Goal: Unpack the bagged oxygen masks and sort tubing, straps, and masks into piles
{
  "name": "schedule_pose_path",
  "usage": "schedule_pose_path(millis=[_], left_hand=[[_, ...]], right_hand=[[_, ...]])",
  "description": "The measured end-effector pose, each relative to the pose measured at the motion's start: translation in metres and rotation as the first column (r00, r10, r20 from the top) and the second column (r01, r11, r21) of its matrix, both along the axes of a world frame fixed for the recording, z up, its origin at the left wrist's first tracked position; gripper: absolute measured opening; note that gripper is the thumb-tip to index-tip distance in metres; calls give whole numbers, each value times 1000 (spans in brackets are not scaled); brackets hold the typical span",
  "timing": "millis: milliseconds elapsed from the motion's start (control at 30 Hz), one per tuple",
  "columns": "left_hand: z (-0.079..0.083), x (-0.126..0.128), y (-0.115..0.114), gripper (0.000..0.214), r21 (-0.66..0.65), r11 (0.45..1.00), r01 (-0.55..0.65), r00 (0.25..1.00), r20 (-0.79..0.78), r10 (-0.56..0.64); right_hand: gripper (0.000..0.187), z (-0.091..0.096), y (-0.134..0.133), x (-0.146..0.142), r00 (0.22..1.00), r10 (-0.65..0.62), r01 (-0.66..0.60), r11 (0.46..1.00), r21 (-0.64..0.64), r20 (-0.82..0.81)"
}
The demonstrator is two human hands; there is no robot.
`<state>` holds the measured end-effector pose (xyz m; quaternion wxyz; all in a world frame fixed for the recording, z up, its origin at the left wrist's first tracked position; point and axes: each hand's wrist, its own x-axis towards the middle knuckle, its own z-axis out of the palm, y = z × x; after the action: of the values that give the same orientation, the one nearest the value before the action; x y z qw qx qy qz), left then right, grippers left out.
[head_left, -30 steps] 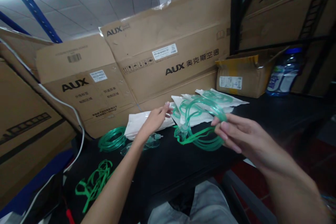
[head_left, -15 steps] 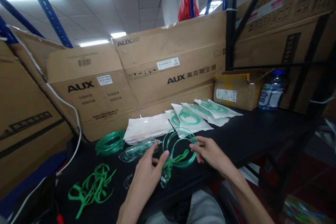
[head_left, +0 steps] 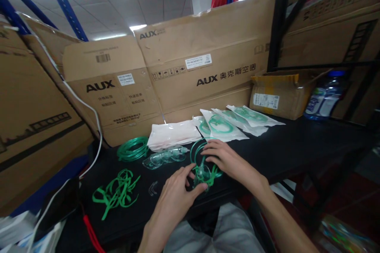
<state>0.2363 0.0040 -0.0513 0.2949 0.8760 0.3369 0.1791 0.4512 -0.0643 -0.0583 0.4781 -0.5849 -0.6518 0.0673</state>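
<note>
Near the table's front edge, my left hand (head_left: 179, 190) has its thumb and fingers around a small clear oxygen mask (head_left: 203, 171) with a green elastic strap (head_left: 212, 178). My right hand (head_left: 227, 159) curls its fingers over the coiled green tubing (head_left: 196, 148) just behind the mask; its thumb is hidden. The mask lies against the front of the coil. Close behind my left hand lie several clear masks (head_left: 166, 157), nested in a row. Left of that hand are small clear curved pieces (head_left: 152, 188) and a tangle of green straps (head_left: 117, 193).
Another green tubing coil (head_left: 132, 149) lies at back left, beside a stack of white pouches (head_left: 173, 135). Several filled pouches (head_left: 221, 124) lie right of it. A small carton (head_left: 265, 101) and a blue-capped bottle (head_left: 325, 97) stand back right. Cardboard panels (head_left: 178, 83) wall the back.
My left hand has moved onto the mask, which now lies up against the coil. My right hand has shifted from pinching the coil's right side to reaching over it. The view has tilted down slightly.
</note>
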Motion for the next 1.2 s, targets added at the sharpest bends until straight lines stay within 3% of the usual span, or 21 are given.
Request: schedule_pose_path(millis=[167,267,333,367,433,633,800,967,1067,1200], left_hand=[[10,-6,3,44,25,999,45,995,93,-47],[14,-11,10,47,-182,972,149,977,178,-117],[14,-12,15,49,-378,896,234,958,250,-145],[14,-12,17,50,-441,861,254,950,279,-138],[11,-9,20,49,-474,844,250,946,305,-109],[3,4,13,48,-413,883,222,956,270,-114],[1,7,11,49,-419,898,134,973,227,-39],[0,3,13,38,-353,926,136,978,198,-68],[5,-1,9,32,-229,968,108,986,152,-74],[14,-6,-1,21,58,995,82,992,94,-87]], right_hand=[[21,-18,6,-3,996,90,-89,996,-31,21],[18,-21,1,-1,995,100,-100,995,-12,6],[16,-19,-2,-1,994,111,-111,994,7,-8],[15,-17,-2,-1,993,118,-118,993,16,-15],[13,-14,-3,-3,991,130,-129,991,33,-28],[11,-15,-1,-5,989,145,-142,987,70,-41],[4,-19,0,-7,986,165,-164,985,58,-14],[18,-17,-1,-8,982,184,-185,982,39,36],[23,-17,0,-7,978,194,-197,980,27,73],[28,-20,3,-5,976,190,-192,981,15,106]])
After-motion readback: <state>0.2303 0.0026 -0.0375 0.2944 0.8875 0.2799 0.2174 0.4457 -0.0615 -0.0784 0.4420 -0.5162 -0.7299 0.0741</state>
